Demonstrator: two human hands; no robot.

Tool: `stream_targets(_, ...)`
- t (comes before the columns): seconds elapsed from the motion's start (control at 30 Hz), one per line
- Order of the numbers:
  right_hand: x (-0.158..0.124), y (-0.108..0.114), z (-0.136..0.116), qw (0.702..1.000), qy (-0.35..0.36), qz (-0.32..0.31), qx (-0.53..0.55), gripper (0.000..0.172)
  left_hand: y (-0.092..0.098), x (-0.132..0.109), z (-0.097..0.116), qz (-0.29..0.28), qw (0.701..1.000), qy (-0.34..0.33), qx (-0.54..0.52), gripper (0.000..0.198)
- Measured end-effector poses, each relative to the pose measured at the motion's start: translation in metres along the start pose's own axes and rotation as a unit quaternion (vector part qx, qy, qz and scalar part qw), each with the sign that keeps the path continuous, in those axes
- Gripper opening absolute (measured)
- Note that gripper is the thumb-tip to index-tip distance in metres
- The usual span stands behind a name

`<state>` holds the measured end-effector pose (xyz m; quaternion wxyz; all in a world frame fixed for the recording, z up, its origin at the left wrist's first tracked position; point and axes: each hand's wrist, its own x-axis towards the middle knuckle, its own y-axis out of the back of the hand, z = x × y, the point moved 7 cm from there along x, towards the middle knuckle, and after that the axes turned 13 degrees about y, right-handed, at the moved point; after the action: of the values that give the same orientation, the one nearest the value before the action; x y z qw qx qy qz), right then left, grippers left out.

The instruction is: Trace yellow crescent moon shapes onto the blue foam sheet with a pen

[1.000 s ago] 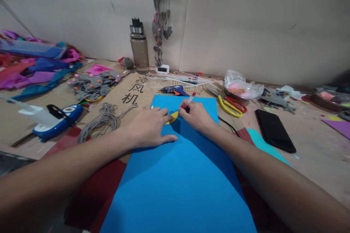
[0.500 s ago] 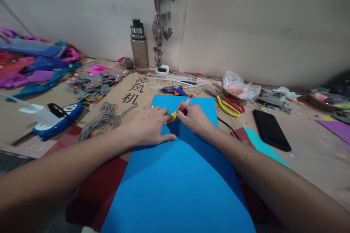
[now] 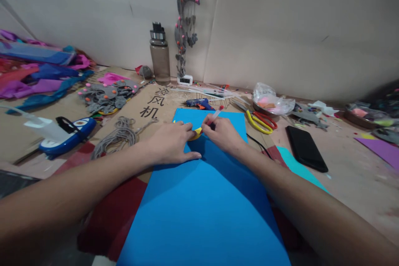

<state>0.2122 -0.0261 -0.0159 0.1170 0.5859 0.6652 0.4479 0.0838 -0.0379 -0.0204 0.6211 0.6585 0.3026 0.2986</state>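
A large blue sheet [image 3: 202, 212] lies in front of me. Near its far end is a small yellow piece [image 3: 196, 134], partly covered by my left hand [image 3: 174, 143]. That hand lies flat with its thumb spread, pressing on the yellow piece and the sheet. My right hand [image 3: 222, 133] is closed around a pen [image 3: 217, 113] with a red end, which tilts up to the right. The pen's tip is at the right end of the yellow piece.
Beyond the sheet lie a blue glue gun [image 3: 199, 103] and yellow and red scissors [image 3: 260, 121]. A black phone [image 3: 306, 148] is at the right. Grey cord [image 3: 116, 137] and a blue power strip [image 3: 68, 137] are at the left; a bottle [image 3: 160, 60] stands behind.
The pen's red end has moved slightly up and to the right, so the pen leans more. My left hand stays on the yellow piece. The whole view has shifted slightly.
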Motion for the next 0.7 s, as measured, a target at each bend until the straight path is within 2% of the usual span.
stream_targets(0.13, 0.001, 0.016, 0.016, 0.989, -0.041, 0.101, 0.095, 0.015, 0.000, 0.000, -0.001, -0.007, 1.000, -0.008, -0.006, 0.070)
stream_targets(0.23, -0.003, 0.011, 0.033, 0.970, -0.077, 0.156, 0.168, 0.020, 0.001, -0.001, -0.002, -0.003, 1.000, -0.009, -0.017, 0.070)
stream_targets(0.4, -0.015, -0.006, 0.052, 0.957, -0.121, 0.189, 0.183, 0.022, 0.002, 0.001, -0.001, -0.003, 1.000, -0.026, -0.018, 0.067)
stream_targets(0.63, -0.018, -0.008, 0.046, 0.974, -0.094, 0.167, 0.118, 0.022, 0.000, 0.004, -0.004, -0.003, 0.997, -0.071, -0.020, 0.067)
stream_targets(0.7, -0.018, -0.008, 0.046, 0.976, -0.091, 0.162, 0.110, 0.021, 0.000, 0.004, -0.006, 0.000, 0.997, -0.078, -0.023, 0.061)
